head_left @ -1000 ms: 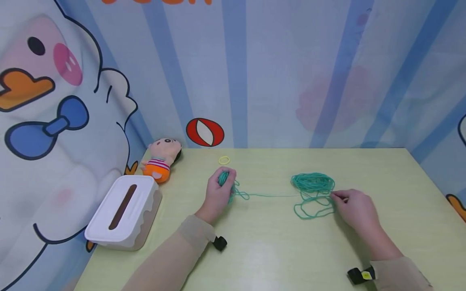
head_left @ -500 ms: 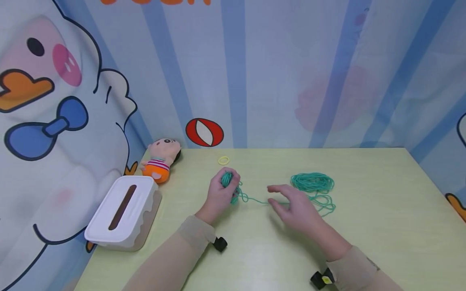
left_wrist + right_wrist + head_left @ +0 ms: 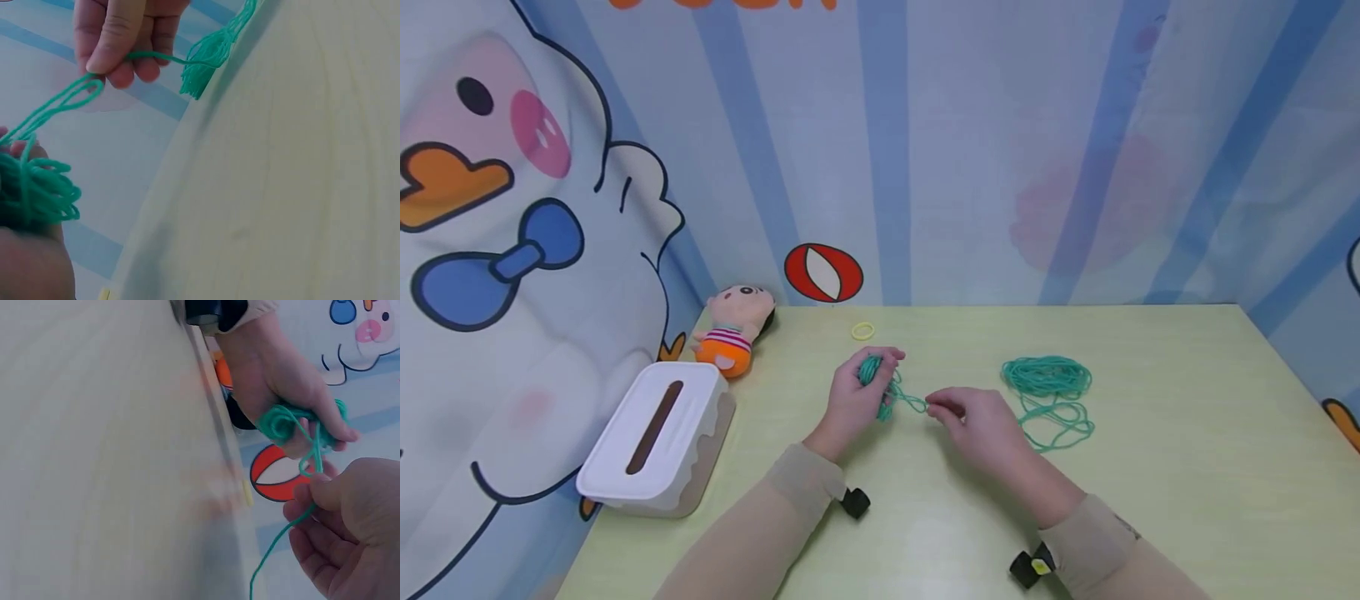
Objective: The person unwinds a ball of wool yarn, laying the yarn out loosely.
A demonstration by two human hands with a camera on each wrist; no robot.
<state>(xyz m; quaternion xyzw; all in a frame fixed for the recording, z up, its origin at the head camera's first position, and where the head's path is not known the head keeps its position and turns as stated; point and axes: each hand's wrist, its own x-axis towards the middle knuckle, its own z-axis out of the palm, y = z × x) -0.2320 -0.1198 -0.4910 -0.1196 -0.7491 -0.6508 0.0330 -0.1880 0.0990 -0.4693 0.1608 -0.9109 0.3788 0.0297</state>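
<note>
Striped blue fabric [image 3: 962,167] hangs beyond the hands, printed with a large white bird [image 3: 625,325] off to their left and a red-and-white ball [image 3: 844,271] past the left one; in front of it stands a pale table [image 3: 925,533].

From the head camera, the left hand [image 3: 850,396] grips a wound bundle of green yarn [image 3: 870,369], fingers curled round it. Just to its right, the right hand [image 3: 981,421] pinches the yarn between thumb and forefinger, at the tip of a small loop [image 3: 914,405] coming out of the bundle. Beyond and to the right of the right hand, a coil of green yarn [image 3: 1047,377] lies on the table, with looser strands [image 3: 1063,408] nearer that hand. A yellow ring [image 3: 854,334] sits just past the left hand. Farther to that hand's left are a soft doll [image 3: 730,333] (striped top, orange shorts) and, closer to the person, a white-lidded box [image 3: 681,442] with a brown slot.

At the left wrist, doubled yarn slants from the left hand's bundle up to the right thumb tip, and a single line leaves the right hand's other side toward the coil.

At the right wrist, the left thumb lies across the bundle; the right hand keeps its pinch, one strand trailing away below it.
</note>
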